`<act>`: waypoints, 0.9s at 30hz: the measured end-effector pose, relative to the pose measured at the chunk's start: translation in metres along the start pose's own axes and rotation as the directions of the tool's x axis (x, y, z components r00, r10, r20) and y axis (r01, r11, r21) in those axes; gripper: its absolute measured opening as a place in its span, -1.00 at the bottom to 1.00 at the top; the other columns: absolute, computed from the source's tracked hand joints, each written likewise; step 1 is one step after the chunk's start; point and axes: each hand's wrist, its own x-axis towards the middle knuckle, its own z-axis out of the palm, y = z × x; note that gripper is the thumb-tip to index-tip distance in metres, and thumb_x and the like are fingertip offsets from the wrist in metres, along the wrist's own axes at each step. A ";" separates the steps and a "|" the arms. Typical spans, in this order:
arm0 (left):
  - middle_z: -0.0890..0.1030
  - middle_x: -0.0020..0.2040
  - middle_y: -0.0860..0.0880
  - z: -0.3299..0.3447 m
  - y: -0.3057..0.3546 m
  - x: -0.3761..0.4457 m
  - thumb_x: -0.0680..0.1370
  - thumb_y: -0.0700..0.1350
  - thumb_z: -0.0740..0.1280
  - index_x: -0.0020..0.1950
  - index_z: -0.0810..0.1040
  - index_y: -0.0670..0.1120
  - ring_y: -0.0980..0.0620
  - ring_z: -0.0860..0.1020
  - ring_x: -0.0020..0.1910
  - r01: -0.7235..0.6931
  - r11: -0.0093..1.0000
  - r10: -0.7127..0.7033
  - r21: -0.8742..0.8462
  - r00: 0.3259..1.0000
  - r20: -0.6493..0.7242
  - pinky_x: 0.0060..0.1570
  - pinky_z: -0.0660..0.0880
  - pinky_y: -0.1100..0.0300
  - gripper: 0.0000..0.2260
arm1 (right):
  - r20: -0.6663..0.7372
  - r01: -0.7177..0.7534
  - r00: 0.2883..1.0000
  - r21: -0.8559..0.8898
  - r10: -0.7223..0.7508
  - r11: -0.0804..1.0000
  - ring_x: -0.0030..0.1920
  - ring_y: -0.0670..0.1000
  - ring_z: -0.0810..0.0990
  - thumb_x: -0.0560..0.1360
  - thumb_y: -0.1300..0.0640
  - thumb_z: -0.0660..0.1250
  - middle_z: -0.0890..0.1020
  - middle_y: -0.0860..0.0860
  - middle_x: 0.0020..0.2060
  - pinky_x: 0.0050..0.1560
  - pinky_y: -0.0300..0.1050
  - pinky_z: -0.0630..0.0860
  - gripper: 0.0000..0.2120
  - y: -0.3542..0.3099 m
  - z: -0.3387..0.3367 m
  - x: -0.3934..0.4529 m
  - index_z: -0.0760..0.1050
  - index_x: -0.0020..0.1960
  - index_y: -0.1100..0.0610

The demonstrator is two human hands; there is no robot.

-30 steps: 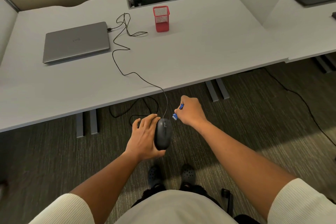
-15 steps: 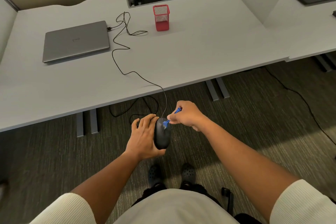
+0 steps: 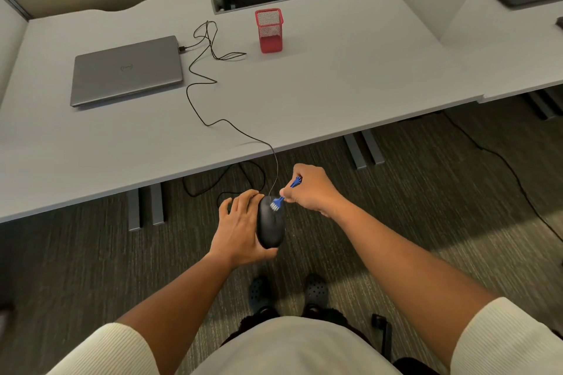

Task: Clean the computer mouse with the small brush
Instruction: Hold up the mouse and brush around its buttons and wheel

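Mouse cleaning going on, so biggest stuff first: white desk, with a closed grey laptop on the left and a red mesh pen cup further back. The mouse's thin black cable snakes from the laptop across the desk and drops off the front edge. The black computer mouse itself isn't on the desk at all, it's held out in the air in front of it, over the carpet. Left hand grips it from the side, fingers wrapped around the far end. Right hand pinches the small blue brush, bristles touching the front of the mouse near the wheel.

What could go wrong, I'd guess: scrubbing hard could twist the mouse out of that one-sided grip, and then it drops and yanks the cable. Tugging could also drag the laptop plug.
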 end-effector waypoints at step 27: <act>0.32 0.43 -0.05 -0.004 0.003 -0.001 0.24 0.49 0.35 0.52 0.30 -0.08 -0.04 0.31 0.43 -0.005 1.000 0.005 -0.010 1.000 0.002 0.48 0.18 -0.18 0.01 | -0.073 -0.096 0.992 0.063 0.100 0.993 -0.09 0.09 0.69 0.45 0.29 0.48 0.63 0.17 -0.09 -0.11 -0.05 0.67 -0.82 0.001 0.002 0.004 0.47 -0.14 0.19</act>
